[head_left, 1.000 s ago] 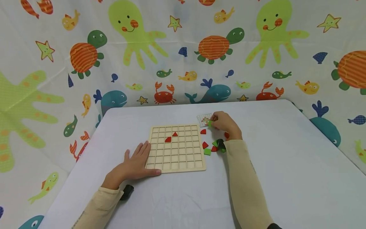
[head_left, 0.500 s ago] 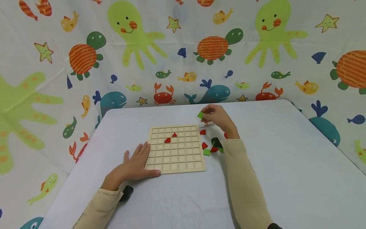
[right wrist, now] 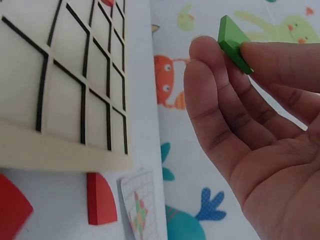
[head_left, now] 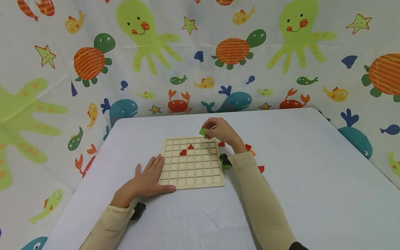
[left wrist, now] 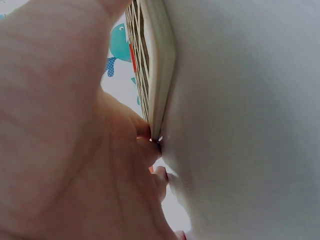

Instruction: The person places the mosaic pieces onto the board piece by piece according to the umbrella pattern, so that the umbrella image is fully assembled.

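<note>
Between thumb and fingers, my right hand (head_left: 222, 131) pinches a green square tile (right wrist: 233, 44). It holds the tile above the far edge of a square wooden grid board (head_left: 195, 171). Two red pieces sit on the board's grid: a triangle (head_left: 191, 147) and, just nearer and to the left, a quarter circle (head_left: 183, 152). My left hand (head_left: 144, 181) rests with its fingers straight against the board's left edge, thumb along the near corner. In the left wrist view the fingers (left wrist: 149, 150) touch the board's rim (left wrist: 164, 65).
Right of the board lie a red quarter circle (head_left: 222, 143), a green piece (head_left: 226, 167), an orange piece (head_left: 252, 152) and other red pieces (head_left: 261, 169), partly under my right forearm. A printed pattern card (right wrist: 142, 205) shows beyond them in the right wrist view. A sea-animal curtain (head_left: 200, 69) hangs behind the white table.
My right hand has lifted the green tile from near the pattern card and carried it left to the board's far edge. The left hand has stayed put.
</note>
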A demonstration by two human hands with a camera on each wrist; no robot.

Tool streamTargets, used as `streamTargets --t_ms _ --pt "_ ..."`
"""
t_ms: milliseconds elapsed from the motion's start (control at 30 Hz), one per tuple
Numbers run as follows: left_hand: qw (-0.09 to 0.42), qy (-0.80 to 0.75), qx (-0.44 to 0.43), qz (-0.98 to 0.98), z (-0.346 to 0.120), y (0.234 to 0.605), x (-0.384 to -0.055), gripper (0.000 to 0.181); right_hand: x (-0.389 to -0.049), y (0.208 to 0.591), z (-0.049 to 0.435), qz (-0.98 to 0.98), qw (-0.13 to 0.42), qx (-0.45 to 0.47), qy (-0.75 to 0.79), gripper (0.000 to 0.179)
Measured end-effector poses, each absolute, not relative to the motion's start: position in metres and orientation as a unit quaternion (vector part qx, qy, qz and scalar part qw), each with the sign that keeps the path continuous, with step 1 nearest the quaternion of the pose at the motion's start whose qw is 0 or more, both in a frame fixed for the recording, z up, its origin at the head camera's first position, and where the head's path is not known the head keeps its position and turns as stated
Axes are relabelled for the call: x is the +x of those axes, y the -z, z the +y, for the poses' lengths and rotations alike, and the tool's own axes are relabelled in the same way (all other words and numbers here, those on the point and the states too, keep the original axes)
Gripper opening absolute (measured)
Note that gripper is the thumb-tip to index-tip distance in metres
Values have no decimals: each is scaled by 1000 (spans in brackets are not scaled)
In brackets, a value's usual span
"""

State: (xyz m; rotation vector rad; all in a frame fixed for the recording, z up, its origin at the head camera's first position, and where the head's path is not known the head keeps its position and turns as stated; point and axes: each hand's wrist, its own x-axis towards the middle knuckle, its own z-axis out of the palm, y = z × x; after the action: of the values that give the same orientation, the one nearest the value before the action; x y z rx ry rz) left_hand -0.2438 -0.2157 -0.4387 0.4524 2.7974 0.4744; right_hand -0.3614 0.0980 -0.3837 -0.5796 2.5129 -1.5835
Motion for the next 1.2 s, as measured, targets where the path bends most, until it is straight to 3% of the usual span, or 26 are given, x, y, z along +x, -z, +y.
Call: streamTargets --t_ms 467,1200 --pt "136 -164 155 965 -216 437 -242 133 -354 387 64 849 94 -241 460 16" --pt "137 -164 160 964 -218 440 -243 132 -352 403 44 895 79 -297 322 9"
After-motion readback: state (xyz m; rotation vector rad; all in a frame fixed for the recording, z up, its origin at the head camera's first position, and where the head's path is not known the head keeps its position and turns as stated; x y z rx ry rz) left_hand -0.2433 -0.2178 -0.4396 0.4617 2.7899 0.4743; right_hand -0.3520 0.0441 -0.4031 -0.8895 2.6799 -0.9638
